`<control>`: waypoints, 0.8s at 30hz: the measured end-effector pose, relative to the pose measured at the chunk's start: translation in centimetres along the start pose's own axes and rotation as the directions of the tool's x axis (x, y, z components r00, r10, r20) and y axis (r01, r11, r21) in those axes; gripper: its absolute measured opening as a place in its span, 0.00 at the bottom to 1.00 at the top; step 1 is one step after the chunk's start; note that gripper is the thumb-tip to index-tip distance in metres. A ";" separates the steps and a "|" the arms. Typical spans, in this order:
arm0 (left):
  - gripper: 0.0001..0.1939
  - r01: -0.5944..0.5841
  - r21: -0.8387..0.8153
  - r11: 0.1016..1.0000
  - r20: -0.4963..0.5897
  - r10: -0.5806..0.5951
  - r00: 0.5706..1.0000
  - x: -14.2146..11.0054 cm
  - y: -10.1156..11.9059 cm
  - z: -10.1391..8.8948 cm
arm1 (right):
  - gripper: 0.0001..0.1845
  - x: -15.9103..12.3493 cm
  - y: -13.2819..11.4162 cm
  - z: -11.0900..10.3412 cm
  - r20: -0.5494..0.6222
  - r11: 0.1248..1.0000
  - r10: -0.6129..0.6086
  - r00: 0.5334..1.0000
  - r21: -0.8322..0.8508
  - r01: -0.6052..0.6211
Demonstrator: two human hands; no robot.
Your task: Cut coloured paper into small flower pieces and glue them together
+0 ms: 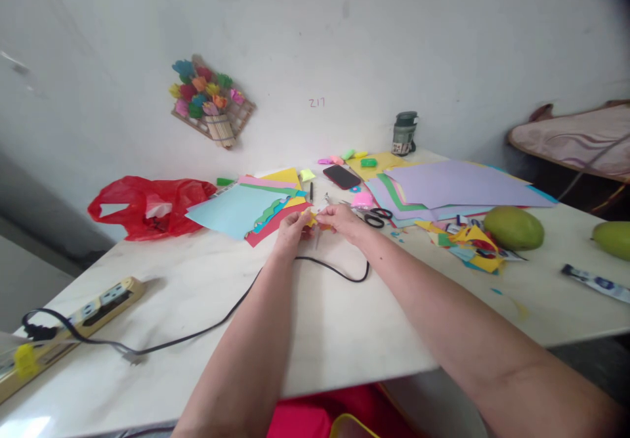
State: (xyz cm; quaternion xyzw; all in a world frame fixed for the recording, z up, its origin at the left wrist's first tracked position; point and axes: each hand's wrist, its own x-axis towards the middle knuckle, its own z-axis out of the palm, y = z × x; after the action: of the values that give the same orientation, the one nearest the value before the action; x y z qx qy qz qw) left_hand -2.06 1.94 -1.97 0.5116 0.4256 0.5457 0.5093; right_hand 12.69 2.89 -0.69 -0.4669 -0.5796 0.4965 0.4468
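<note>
Yellow paper piece [312, 219] was held up over mid-tabletop [344, 333], betw. both hands; detail too small to read. L hand [293, 229] was pinched on it, thumb vs. fingers; R hand [344, 220] was pinched at its R edge. Two-handed hold was prob. used to steady so small a pc. Scissors [375, 216] were laid just beside R hand, presumably for quick reach; paper scraps [485, 244] were heaped farther R, apparently to free working space.
</note>
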 end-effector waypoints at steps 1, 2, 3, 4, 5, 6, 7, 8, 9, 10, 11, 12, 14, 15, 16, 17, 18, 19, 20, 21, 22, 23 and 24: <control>0.22 0.013 -0.014 1.000 0.003 -0.013 1.000 0.0 0.0 0.0 | 0.07 0.0 0.0 0.0 -0.002 1.000 -0.002 1.000 0.002 0.002; 0.23 0.029 -0.029 0.999 -0.003 -0.029 1.000 0.1 0.1 0.0 | 0.07 0.1 0.0 0.0 -0.005 1.000 -0.002 1.000 0.006 0.002; 0.23 0.045 -0.042 0.998 -0.013 -0.046 0.999 0.2 0.0 -0.1 | 0.08 0.1 0.0 0.0 -0.006 1.000 -0.001 1.000 0.012 0.001; 0.22 0.058 -0.050 0.997 -0.026 -0.060 0.998 0.3 0.0 -0.2 | 0.08 0.1 0.0 -0.1 -0.006 1.000 0.002 1.000 0.020 -0.002; 0.21 0.064 -0.053 0.997 -0.039 -0.067 0.997 0.4 -0.1 -0.3 | 0.08 0.1 0.0 -0.1 -0.005 1.000 0.006 1.000 0.028 -0.006; 0.20 0.060 -0.052 0.997 -0.048 -0.062 0.997 0.5 -0.2 -0.3 | 0.08 0.1 -0.1 -0.1 -0.002 0.999 0.011 1.000 0.036 -0.011; 0.19 0.048 -0.048 0.998 -0.053 -0.051 0.997 0.6 -0.3 -0.4 | 0.07 0.1 -0.1 -0.1 -0.001 0.999 0.015 1.000 0.042 -0.015; 0.18 0.033 -0.044 0.998 -0.056 -0.035 0.998 0.6 -0.4 -0.5 | 0.07 0.1 -0.2 -0.1 -0.001 0.999 0.019 1.000 0.049 -0.019; 0.17 0.018 -0.041 0.999 -0.057 -0.020 0.998 0.6 -0.5 -0.5 | 0.07 0.1 -0.2 -0.2 -0.001 0.998 0.021 1.000 0.058 -0.021; 0.17 0.004 -0.037 0.999 -0.060 -0.006 0.998 0.6 -0.6 -0.6 | 0.06 0.1 -0.2 -0.2 0.003 0.997 0.023 1.000 0.072 -0.023; 0.17 -0.007 -0.031 0.999 -0.062 0.005 0.998 0.6 -0.7 -0.6 | 0.07 0.0 -0.3 -0.2 0.008 0.996 0.026 1.000 0.090 -0.027; 0.18 -0.015 -0.025 1.000 -0.062 0.013 0.998 0.6 -0.7 -0.6 | 0.08 0.0 -0.3 -0.2 0.016 0.993 0.032 0.999 0.109 -0.033; 0.18 -0.026 -0.015 1.000 -0.063 0.025 0.998 0.5 -0.7 -0.5 | 0.13 -0.1 -0.3 -0.2 0.036 0.989 0.045 0.998 0.137 -0.050; 0.19 -0.031 -0.010 0.999 -0.063 0.031 0.998 0.4 -0.6 -0.4 | 0.14 -0.1 -0.3 -0.1 0.044 0.988 0.050 0.998 0.141 -0.056; 0.19 -0.036 -0.006 0.999 -0.061 0.035 0.998 0.4 -0.6 -0.4 | 0.16 -0.2 -0.2 -0.1 0.049 0.989 0.053 0.997 0.138 -0.059; 0.19 -0.039 -0.001 0.999 -0.060 0.039 0.997 0.3 -0.5 -0.3 | 0.16 -0.2 -0.2 0.0 0.052 0.990 0.053 0.997 0.130 -0.059; 0.19 -0.042 0.002 0.999 -0.061 0.042 0.997 0.3 -0.5 -0.2 | 0.16 -0.1 -0.1 0.1 0.053 0.991 0.052 0.997 0.121 -0.058; 0.19 -0.042 0.004 0.999 -0.060 0.043 0.997 0.3 -0.5 -0.1 | 0.16 -0.1 0.0 0.1 0.048 0.992 0.052 0.998 0.111 -0.057; 0.20 -0.041 0.004 0.999 -0.058 0.041 0.997 0.3 -0.4 -0.1 | 0.16 -0.1 0.1 0.2 0.039 0.993 0.052 0.998 0.103 -0.056; 0.20 -0.037 0.002 0.999 -0.057 0.037 0.998 0.2 -0.4 0.0 | 0.16 0.0 0.2 0.2 0.027 0.994 0.054 0.998 0.096 -0.056; 0.20 -0.030 -0.003 1.000 -0.053 0.030 0.998 0.2 -0.4 0.0 | 0.16 0.1 0.2 0.3 0.014 0.994 0.056 0.998 0.092 -0.057; 0.20 -0.022 -0.009 1.000 -0.049 0.022 0.999 0.2 -0.4 0.0 | 0.15 0.2 0.3 0.3 0.004 0.994 0.056 0.998 0.091 -0.056; 0.19 -0.014 -0.015 1.000 -0.042 0.014 0.999 0.2 -0.4 0.0 | 0.15 0.2 0.4 0.4 -0.004 0.994 0.054 0.999 0.095 -0.053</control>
State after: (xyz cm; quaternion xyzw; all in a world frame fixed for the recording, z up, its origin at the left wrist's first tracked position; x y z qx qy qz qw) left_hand -2.01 2.16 -2.34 0.4991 0.4282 0.5631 0.5004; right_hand 12.33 3.09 -1.11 -0.4622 -0.5414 0.5335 0.4568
